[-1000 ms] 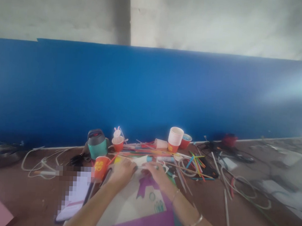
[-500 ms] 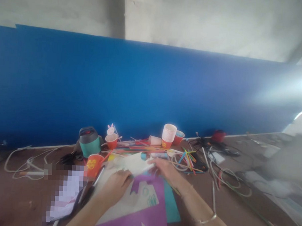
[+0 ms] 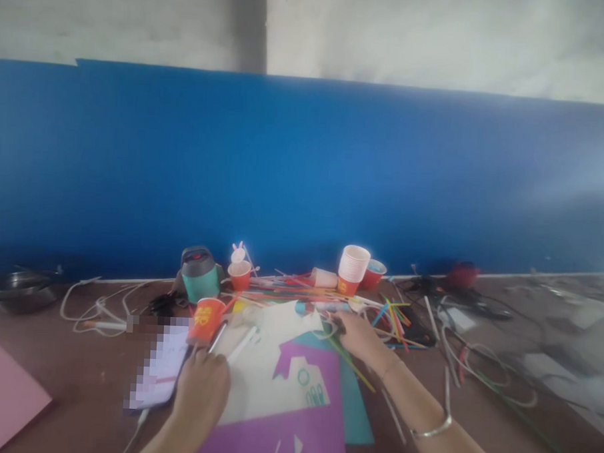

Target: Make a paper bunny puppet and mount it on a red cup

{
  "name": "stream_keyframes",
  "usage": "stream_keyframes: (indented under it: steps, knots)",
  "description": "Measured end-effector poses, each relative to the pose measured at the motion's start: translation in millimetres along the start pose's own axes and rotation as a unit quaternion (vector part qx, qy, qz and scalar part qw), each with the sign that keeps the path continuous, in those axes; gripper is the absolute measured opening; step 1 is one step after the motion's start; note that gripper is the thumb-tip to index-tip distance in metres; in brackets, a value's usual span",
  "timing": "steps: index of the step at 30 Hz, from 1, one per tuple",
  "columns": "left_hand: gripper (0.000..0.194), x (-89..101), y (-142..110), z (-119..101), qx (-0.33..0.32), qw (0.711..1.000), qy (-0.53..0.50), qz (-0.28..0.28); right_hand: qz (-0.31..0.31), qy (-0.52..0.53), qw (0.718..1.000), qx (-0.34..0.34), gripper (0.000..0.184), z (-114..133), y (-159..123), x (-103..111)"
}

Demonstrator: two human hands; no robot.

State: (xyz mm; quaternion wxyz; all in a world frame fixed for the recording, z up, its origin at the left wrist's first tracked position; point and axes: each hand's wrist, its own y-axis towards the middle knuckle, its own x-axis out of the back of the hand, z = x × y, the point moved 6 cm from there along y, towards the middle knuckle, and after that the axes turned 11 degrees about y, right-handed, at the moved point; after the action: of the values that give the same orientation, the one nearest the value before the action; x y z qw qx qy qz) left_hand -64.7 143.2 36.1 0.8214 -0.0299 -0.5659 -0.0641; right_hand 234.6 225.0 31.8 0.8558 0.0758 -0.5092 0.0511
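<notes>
My left hand [image 3: 204,382] is curled over the lower end of a slim silver tool [image 3: 219,336], beside the phone [image 3: 163,367]; the tool's grip end is hidden. A white stick [image 3: 241,345], perhaps a marker, lies just right of it on white paper [image 3: 255,385] with a cut edge. My right hand [image 3: 357,334] has its fingers bent near a pale loop [image 3: 326,328] at the top of the papers; what they hold is too blurred to name. Purple paper [image 3: 273,439] and teal paper [image 3: 357,409] lie under the white sheet, which carries small green drawings [image 3: 303,377].
A red paper cup [image 3: 208,321] and a green-and-grey container [image 3: 200,275] stand left. Behind are a cup stack [image 3: 353,269] and scattered coloured sticks [image 3: 274,293]. Cables [image 3: 476,368] trail at right. Pink paper [image 3: 4,394] lies at far left; a blue panel [image 3: 304,173] rises behind.
My left hand has moved left off the white paper to the silver tool. My right hand has drawn back from the white stick, which now lies farther left. The view has turned slightly left.
</notes>
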Motion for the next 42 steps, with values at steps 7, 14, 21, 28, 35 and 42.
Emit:
stream_keyframes:
  steps: [7,14,21,28,35,42]
  knots:
    - [0.034,7.1,-5.1,0.4,-0.003,0.998,0.008,0.063,-0.024,-0.176,0.984,-0.029,0.04,20.7,-8.9,26.4]
    - [0.03,13.2,-6.8,-3.4,0.011,0.999,-0.006,0.047,-0.06,-0.084,0.993,-0.05,0.033,12.0,-11.9,45.8]
    - [0.03,33.4,-19.0,-88.6,-0.226,0.955,-0.19,0.042,-0.159,0.083,0.984,-0.02,0.043,-10.5,-12.1,38.8]
    - [0.023,33.5,-14.6,-110.2,-0.255,0.956,-0.124,0.073,-0.135,0.38,0.913,-0.07,0.038,-6.6,-33.1,33.8]
    - [0.021,17.3,-17.0,-103.2,-0.221,0.954,-0.204,-0.011,0.249,0.497,0.817,-0.151,0.051,33.3,-118.4,-7.5]
    - [0.019,13.3,-14.7,-104.1,-0.214,0.942,-0.245,-0.079,0.322,0.436,0.819,-0.188,0.048,42.4,-169.2,-16.5]
